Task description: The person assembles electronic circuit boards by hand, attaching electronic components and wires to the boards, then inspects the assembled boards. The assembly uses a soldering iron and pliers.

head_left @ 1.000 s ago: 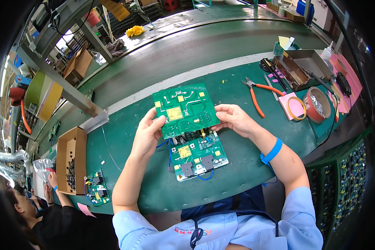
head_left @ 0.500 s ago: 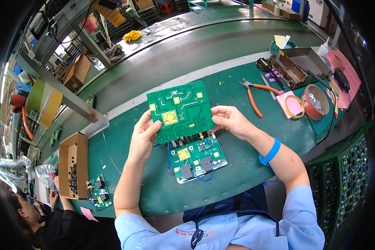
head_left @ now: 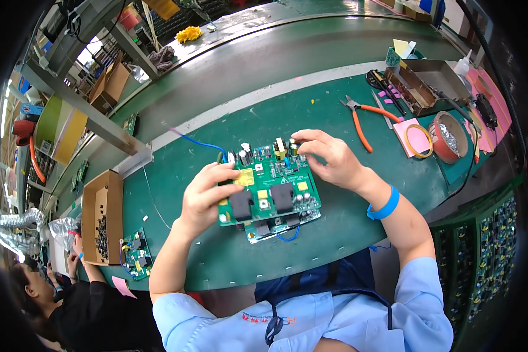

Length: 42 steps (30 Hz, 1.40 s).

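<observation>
A green circuit board (head_left: pixel 271 183) lies component side up over a second circuit board (head_left: pixel 286 227), covering most of it; whether the two touch I cannot tell. Black blocks, yellow tape patches and upright parts stand on the upper one, and a blue wire (head_left: pixel 202 141) runs off its far left corner. My left hand (head_left: pixel 204 196) grips its left side, fingers on top by a yellow patch. At the far right corner, my right hand (head_left: pixel 334 159) has its fingers curled and closed against the board's edge and tall parts.
Orange-handled cutters (head_left: pixel 362 124), a yellow tape ring (head_left: pixel 418 141) and a red bowl (head_left: pixel 446 138) lie to the right, with a metal tray (head_left: pixel 434 88) behind. At left stand a cardboard box (head_left: pixel 116 217) of small black parts and another board (head_left: pixel 137 255). A co-worker (head_left: pixel 100 317) sits there.
The held board has turned from its solder side to its component side and come down nearer me, over the other board. Both hands have shifted their grip on it.
</observation>
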### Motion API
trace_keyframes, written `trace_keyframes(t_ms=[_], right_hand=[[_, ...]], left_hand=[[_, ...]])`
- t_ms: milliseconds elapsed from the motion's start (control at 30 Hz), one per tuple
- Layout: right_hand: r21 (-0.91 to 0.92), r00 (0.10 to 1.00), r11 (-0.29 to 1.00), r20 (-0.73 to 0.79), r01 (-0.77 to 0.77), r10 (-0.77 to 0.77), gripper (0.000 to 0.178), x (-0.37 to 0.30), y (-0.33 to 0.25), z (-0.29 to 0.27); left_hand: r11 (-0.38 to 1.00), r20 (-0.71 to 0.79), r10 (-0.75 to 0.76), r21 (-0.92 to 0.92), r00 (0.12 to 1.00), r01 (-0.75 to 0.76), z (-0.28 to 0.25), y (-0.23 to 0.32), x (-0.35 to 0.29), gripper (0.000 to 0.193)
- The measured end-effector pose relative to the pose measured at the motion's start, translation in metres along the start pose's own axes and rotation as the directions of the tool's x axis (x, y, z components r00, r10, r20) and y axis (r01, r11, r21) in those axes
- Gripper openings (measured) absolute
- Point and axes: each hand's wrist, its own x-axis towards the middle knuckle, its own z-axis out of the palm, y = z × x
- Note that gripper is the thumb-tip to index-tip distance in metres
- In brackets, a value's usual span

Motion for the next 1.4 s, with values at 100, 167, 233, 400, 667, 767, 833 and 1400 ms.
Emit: trace_keyframes(t_ms=[100,167,233,400,667,767,833,1400], right_hand=[[-0.079,0.999,0.996,0.001,0.043,-0.043,0.027,0.002,0.004,0.004],[-0.090,0.999,0.995,-0.002,0.034,-0.034,0.031,0.003,0.004,0.006],[-0.087,0.999,0.995,0.035,0.040,-0.037,0.033,0.002,0.003,0.005],[-0.117,0.992,0.992,0.122,0.043,-0.029,0.035,0.000,0.003,0.005],[-0.124,0.950,0.990,0.297,-0.067,0.101,0.033,0.000,0.002,0.003],[-0.084,0.944,0.991,0.305,-0.108,0.128,0.032,0.000,0.003,0.002],[-0.071,0.944,0.990,0.300,-0.120,0.136,0.032,-0.001,0.005,0.001],[0.162,0.924,0.927,0.242,-0.338,0.295,0.026,-0.001,0.001,0.006]], left_hand=[[0.978,0.000,0.050,0.201,0.999,-0.049,0.010,0.009,-0.013,0.022],[0.967,0.004,0.066,0.248,0.998,-0.065,0.018,0.010,-0.022,0.023],[0.965,0.000,0.053,0.258,0.999,-0.051,0.023,0.011,-0.026,0.023],[0.986,-0.071,0.027,0.169,0.997,-0.014,0.030,0.009,-0.031,0.027],[0.991,0.028,-0.104,0.092,0.994,0.101,0.030,0.012,-0.033,0.034],[0.995,0.081,-0.085,0.051,0.993,0.081,0.025,0.014,-0.030,0.033],[0.995,0.092,-0.092,0.033,0.991,0.089,0.019,0.014,-0.029,0.033],[0.937,-0.065,-0.330,0.103,0.942,0.335,0.021,0.011,0.005,0.031]])
